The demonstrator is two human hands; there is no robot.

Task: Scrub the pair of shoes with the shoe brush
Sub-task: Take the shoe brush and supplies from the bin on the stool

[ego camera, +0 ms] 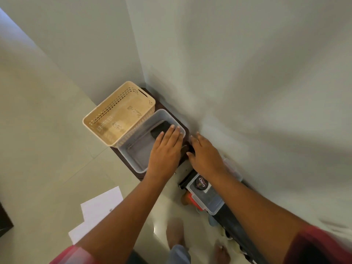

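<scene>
The left hand (pixel 167 149) is held flat with straight fingers over the clear tub (pixel 139 151). In the tub a dark object (pixel 160 130) is seen, too blurred to be named the shoe brush. The right hand (pixel 205 157) is placed just beside the tub, its fingers stretched and gripping nothing.

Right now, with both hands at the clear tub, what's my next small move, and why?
Probably lower the left hand onto the dark object in the clear tub and grip it: its straight fingers hover just over it, holding nothing. It may be the brush, but blur hides that. The right hand lies beside the tub.
</scene>
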